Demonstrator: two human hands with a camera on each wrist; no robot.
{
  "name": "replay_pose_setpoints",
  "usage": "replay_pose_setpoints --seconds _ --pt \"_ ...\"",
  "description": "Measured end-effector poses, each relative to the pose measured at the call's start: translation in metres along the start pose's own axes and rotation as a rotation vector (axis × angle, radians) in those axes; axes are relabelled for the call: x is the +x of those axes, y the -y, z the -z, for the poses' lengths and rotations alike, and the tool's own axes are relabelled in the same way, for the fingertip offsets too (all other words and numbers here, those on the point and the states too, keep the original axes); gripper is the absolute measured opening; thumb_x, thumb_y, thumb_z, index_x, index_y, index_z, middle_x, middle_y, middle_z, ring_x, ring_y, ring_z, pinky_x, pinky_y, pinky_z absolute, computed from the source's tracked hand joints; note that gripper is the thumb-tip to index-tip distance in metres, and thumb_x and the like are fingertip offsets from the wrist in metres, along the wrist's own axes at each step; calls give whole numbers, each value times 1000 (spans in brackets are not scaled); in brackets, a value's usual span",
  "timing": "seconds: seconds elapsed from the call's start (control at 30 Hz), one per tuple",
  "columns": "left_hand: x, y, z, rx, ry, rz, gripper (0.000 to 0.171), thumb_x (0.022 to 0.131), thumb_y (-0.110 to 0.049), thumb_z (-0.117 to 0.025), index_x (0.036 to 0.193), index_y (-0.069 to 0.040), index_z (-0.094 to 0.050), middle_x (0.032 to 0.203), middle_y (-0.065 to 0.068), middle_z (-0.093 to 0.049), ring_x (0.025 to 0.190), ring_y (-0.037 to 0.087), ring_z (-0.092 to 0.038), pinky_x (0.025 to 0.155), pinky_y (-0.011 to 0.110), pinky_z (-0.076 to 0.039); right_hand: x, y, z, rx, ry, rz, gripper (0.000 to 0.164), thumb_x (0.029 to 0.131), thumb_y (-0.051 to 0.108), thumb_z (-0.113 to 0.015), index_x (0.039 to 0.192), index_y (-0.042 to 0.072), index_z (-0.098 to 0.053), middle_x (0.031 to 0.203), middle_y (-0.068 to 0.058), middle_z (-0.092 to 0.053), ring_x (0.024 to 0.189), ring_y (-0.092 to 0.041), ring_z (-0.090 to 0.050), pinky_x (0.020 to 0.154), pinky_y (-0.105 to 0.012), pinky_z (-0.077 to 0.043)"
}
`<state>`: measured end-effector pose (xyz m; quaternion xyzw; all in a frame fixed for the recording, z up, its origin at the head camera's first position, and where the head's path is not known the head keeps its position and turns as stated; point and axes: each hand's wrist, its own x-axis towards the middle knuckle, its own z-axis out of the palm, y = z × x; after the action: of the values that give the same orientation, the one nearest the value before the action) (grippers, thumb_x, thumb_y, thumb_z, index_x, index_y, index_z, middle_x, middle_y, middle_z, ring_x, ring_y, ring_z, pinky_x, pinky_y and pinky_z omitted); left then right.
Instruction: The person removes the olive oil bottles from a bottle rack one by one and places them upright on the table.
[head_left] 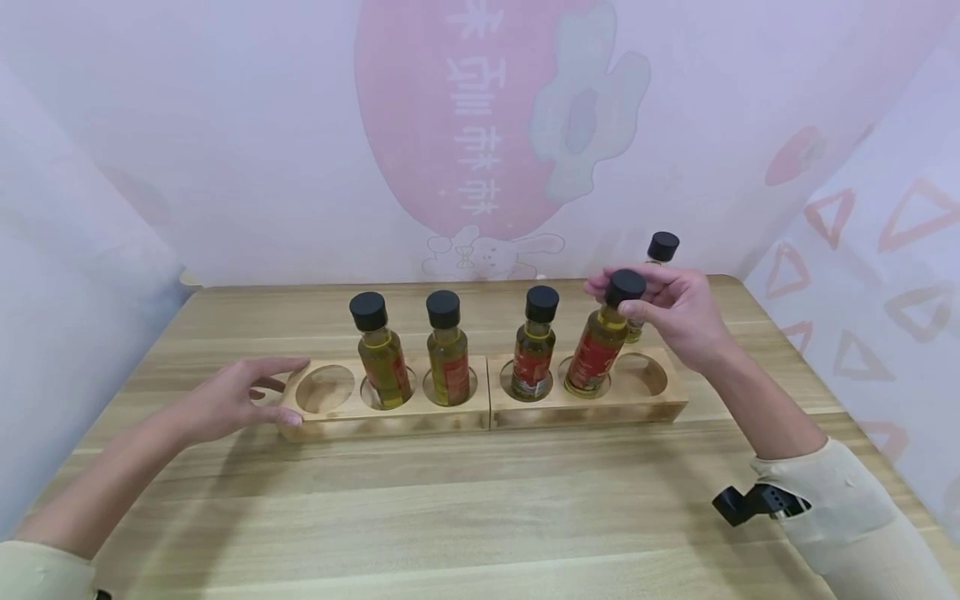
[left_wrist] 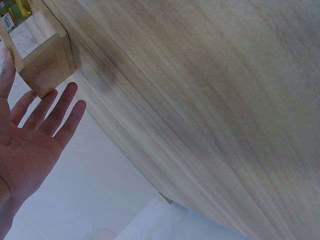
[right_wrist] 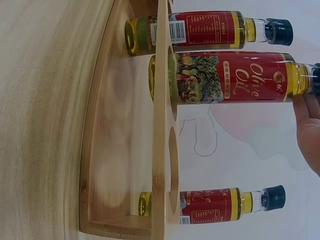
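Two wooden bottle racks (head_left: 420, 423) stand end to end, each with three round holes. My left hand (head_left: 240, 398) holds the left rack's outer end, thumb at the front corner and forefinger at the back. My right hand (head_left: 678, 312) grips an olive oil bottle (head_left: 596, 354) by its neck, just under the black cap. That bottle leans slightly, its base inside the right rack's middle hole; in the right wrist view the held bottle (right_wrist: 235, 77) sits higher than its neighbour (right_wrist: 210, 30). The outermost hole at each end holds no bottle.
Two bottles stand in the left rack, a left one (head_left: 386, 371) and a right one (head_left: 447, 371). Another bottle (head_left: 663, 247) stands behind the right rack, partly hidden by my right hand. The wooden table (head_left: 450, 517) meets a printed wall (head_left: 262, 167) at the back.
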<state>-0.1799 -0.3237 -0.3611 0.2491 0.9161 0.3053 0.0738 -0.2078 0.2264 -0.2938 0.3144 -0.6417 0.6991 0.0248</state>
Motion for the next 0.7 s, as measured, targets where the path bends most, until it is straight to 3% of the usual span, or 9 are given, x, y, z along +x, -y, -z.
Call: replay_pose_setpoints --seconds 0.17,0.4,0.7 --pt "0 -1 0 1 0 3 80 84 -21 -88 145 13 -49 145 35 -53 111 48 -67 90 68 -55 1 3 -2 20 -27 21 33 93 -13 -68 126 -17 -64 114 -13 -77 110 -23 -74 102 -33 -55" --pt "0 -1 0 -2 4 6 80 84 -21 -87 146 13 -49 145 35 -52 111 48 -67 90 68 -55 4 7 -5 42 -82 37 28 94 -11 -68 122 -10 -70 112 -13 -78 106 -22 -75 100 -31 -56" --pt "0 1 0 -8 -2 -4 80 84 -19 -88 145 13 -49 145 35 -53 110 49 -67 90 68 -55 12 11 -5 73 -99 47 28 96 -12 -65 123 -16 -66 111 -15 -78 105 -25 -76 99 -34 -58"
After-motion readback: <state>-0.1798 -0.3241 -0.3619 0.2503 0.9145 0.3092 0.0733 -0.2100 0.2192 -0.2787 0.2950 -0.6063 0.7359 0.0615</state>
